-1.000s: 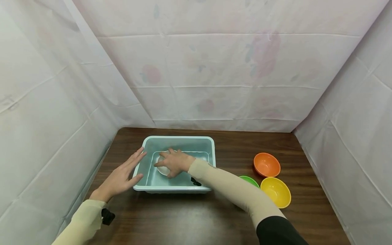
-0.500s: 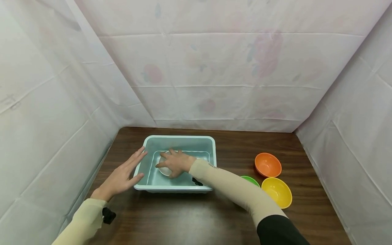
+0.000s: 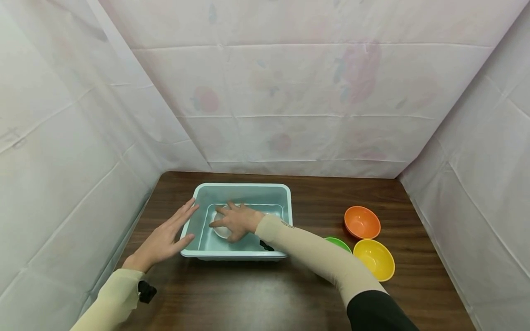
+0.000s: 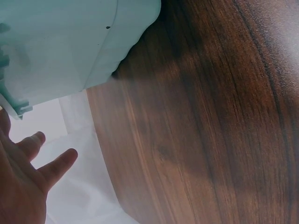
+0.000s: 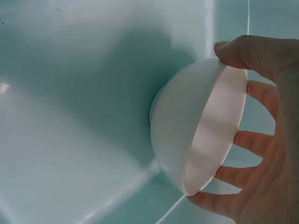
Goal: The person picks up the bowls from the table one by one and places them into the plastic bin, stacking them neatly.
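Note:
A light blue-green plastic tub (image 3: 236, 253) stands on the brown table, with a white bowl (image 5: 180, 116) upright on its floor near the left side. My right hand (image 3: 239, 221) reaches over the tub's front right corner and grips this bowl from above. In the right wrist view its thumb and spread fingertips span the bowl's rim. Fingers straight and spread, my left hand (image 3: 163, 236) is at the tub's left rim, fingertips overlapping the edge in the head view. The left wrist view shows the tub's outer wall (image 4: 60, 56) beside that hand.
Right of the tub, an orange bowl (image 3: 362, 222) and a yellow bowl (image 3: 374, 259) stand close together. A green bowl (image 3: 340, 243) is partly hidden behind my right sleeve (image 3: 310, 243). White cloth (image 3: 290, 92) encloses the table (image 3: 248, 294) at the back and both sides.

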The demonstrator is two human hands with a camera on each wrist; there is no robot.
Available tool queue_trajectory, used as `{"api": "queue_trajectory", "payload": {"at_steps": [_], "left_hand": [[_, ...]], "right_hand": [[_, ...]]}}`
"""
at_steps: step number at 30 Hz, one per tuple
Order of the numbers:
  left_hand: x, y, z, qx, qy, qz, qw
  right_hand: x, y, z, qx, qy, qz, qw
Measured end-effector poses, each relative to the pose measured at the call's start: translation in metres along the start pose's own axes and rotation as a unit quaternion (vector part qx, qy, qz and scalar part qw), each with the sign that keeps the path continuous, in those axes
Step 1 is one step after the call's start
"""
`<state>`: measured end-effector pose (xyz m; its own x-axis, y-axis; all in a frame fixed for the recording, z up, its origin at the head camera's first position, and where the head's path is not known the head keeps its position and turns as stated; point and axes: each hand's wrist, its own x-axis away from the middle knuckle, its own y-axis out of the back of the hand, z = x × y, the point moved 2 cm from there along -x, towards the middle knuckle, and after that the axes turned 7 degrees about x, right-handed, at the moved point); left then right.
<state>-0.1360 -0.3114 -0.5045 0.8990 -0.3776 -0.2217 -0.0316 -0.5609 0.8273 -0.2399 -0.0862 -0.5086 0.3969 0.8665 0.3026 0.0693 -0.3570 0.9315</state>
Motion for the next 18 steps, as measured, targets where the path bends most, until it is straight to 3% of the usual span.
{"api": "queue_trajectory", "payload": {"at_steps": [7, 18], "left_hand": [[0.0013, 0.0000, -0.0013, 0.001, 0.005, 0.000, 1.0000], [0.0009, -0.0005, -0.0008, 0.001, 0.002, -0.002, 1.0000]], "right_hand": [[-0.0010, -0.0011, 0.0003, -0.029, 0.001, 0.011, 0.9995], [0.0002, 0.0003, 0.0009, -0.029, -0.003, 0.013, 0.9995]]}}
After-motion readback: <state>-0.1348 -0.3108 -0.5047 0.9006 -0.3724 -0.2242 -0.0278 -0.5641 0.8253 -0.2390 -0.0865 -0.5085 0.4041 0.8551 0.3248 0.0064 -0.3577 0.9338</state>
